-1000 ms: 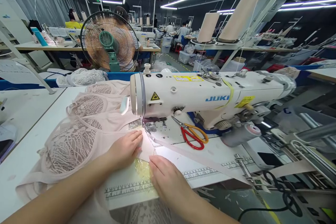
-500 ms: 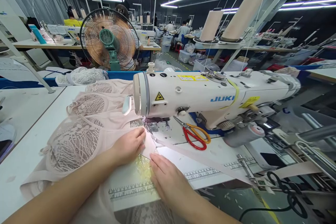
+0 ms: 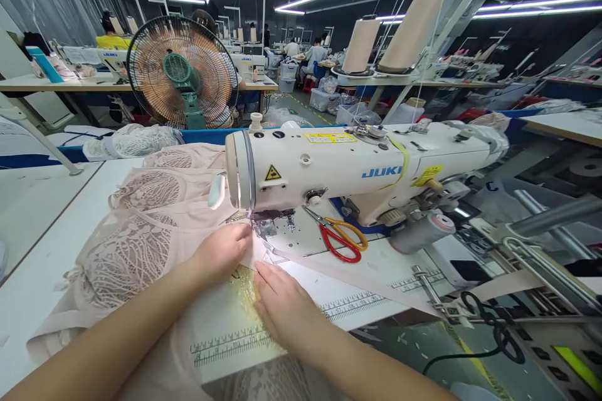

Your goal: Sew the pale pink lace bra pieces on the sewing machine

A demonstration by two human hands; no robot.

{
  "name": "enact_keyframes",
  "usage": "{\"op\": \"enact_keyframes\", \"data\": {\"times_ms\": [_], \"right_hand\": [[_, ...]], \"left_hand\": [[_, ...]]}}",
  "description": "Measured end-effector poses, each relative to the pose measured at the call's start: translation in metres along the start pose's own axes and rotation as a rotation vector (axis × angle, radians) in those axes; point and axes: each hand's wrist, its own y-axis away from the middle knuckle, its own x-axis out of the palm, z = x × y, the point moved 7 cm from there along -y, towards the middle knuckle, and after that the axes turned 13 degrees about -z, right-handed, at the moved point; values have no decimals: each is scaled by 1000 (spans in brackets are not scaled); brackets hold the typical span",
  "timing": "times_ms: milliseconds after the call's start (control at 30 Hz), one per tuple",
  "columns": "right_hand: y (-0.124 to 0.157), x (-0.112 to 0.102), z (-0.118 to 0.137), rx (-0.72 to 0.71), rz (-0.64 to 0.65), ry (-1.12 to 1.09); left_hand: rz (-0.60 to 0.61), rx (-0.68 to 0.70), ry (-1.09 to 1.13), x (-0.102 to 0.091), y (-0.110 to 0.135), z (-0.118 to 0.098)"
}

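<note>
A white JUKI sewing machine (image 3: 324, 163) stands before me, its needle area lit. Beige lace bras (image 3: 126, 257), joined in a row, spread over the table left of the machine. My left hand (image 3: 223, 254) is closed on the bra fabric just in front of the needle, fingers curled and pressed down. Closer to me, my right hand (image 3: 286, 310) pinches the edge of the same fabric, fingers together. A narrow beige elastic band (image 3: 348, 269) runs from the needle area to a metal feeder (image 3: 430, 288) at the right. The fabric under my fingers is partly hidden.
Scissors (image 3: 336, 235) with red and orange handles lie on the machine bed. A grey thread cone (image 3: 423, 232) stands right of them. Printed rulers (image 3: 235, 344) mark the table's front edge. Behind the machine are a large fan (image 3: 183, 72) and tall thread cones (image 3: 361, 44); people sit farther back.
The whole view has shifted slightly, so the machine and table appear farther left. Both hands keep their hold near the needle, with little movement relative to the machine.
</note>
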Motion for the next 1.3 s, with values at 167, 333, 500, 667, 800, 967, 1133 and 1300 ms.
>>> {"op": "enact_keyframes", "data": {"times_ms": [167,333,500,667,800,967,1133,1300], "right_hand": [[-5,10,-1,18,-11,-54],[-5,11,-2,35,-8,-81],[-4,5,-3,25,-15,-132],[-4,4,-4,29,7,-151],[-5,3,-4,44,13,-157],[-5,3,-3,43,1,-156],[-4,4,-3,35,-14,-164],[-8,-4,2,26,-63,-196]], "left_hand": [[-52,54,-61,-15,14,-36],[-31,4,-20,-20,28,-43],[-65,65,30,-23,24,-34],[-22,32,52,-21,19,-20],[8,27,67,-15,17,-9],[-26,50,64,-8,15,4],[-15,53,13,-1,12,16],[11,35,-47,7,9,25]]}}
